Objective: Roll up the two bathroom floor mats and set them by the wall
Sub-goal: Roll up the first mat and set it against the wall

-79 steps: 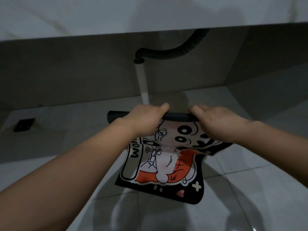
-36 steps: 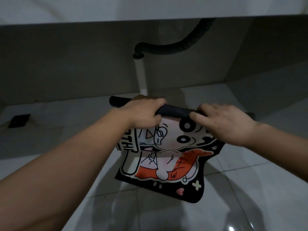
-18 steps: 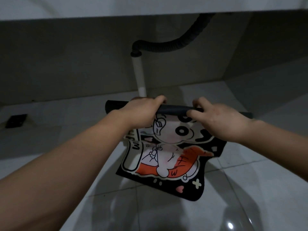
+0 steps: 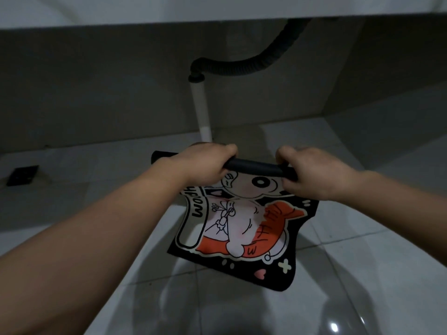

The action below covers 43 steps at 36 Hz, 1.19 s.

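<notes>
The black rubber-backed floor mat printed with a cartoon figure and an orange fish (image 4: 244, 228) is only partly rolled: its far edge is wound into a thin dark tube held up off the floor, while most of the printed sheet hangs loose below it, the bottom corner trailing down to the glossy white floor tiles (image 4: 362, 274). From where I stand, the task looks to be in its early part. This mat needs many more turns before it is a full roll, it has not been set by the wall, and a second mat is nowhere in sight.

The left hand (image 4: 205, 165) closes its grip over the tube near its left end, knuckles up, fingers curled round the far side. The right hand (image 4: 312, 172) clamps the tube toward its right end in the same way, thumb tucked beneath against the print. Both forearms reach forward and slightly inward.

Beyond the mat, a white upright drainpipe (image 4: 202, 112) rises from the floor to meet a dark corrugated hose (image 4: 254, 66) under a pale counter. A small black floor drain (image 4: 23, 175) sits near the wall to the left.
</notes>
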Each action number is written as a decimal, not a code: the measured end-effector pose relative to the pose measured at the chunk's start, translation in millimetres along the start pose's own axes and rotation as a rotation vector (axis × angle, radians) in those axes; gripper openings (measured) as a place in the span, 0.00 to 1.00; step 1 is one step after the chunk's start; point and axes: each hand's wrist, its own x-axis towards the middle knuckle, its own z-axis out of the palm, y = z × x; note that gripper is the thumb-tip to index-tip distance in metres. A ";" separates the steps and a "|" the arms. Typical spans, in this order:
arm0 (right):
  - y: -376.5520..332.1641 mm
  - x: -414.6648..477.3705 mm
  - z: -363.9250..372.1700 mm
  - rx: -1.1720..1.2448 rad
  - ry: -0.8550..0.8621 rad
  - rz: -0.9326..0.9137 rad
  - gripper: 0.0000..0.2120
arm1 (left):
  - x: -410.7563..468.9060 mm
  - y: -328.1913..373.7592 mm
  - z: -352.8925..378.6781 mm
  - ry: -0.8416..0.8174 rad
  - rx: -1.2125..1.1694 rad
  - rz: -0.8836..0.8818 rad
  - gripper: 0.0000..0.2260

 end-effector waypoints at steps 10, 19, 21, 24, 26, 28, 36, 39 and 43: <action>4.0 -0.1 2.4 -0.220 0.123 -0.255 0.11 | 3.7 1.8 8.2 0.100 -0.009 0.000 0.20; 5.8 25.9 -23.1 0.386 -0.269 0.102 0.25 | 3.6 1.7 20.3 0.214 -0.018 0.080 0.15; 1.3 32.7 -20.9 0.403 -0.446 0.202 0.37 | 4.8 4.8 20.1 0.202 -0.021 0.112 0.16; -4.0 38.0 -11.9 0.307 -0.554 0.209 0.14 | 5.9 7.9 17.8 0.152 -0.031 0.102 0.15; -8.4 38.7 -3.0 0.256 -0.498 0.177 0.05 | 5.5 7.9 12.4 0.078 -0.023 0.062 0.12; -12.3 38.0 6.7 0.186 -0.410 0.139 0.03 | 6.2 6.4 5.4 -0.010 0.024 0.030 0.12; -18.3 29.5 8.2 -0.317 -0.035 -0.222 0.09 | 0.9 -7.2 -4.1 -0.234 -0.219 -0.167 0.31; -16.8 29.6 4.8 -0.352 -0.110 -0.269 0.11 | -0.9 -0.7 6.1 -0.196 -0.053 -0.109 0.19; -11.1 33.1 -1.3 -0.353 -0.255 -0.186 0.16 | 0.2 13.6 24.1 0.019 0.170 -0.035 0.11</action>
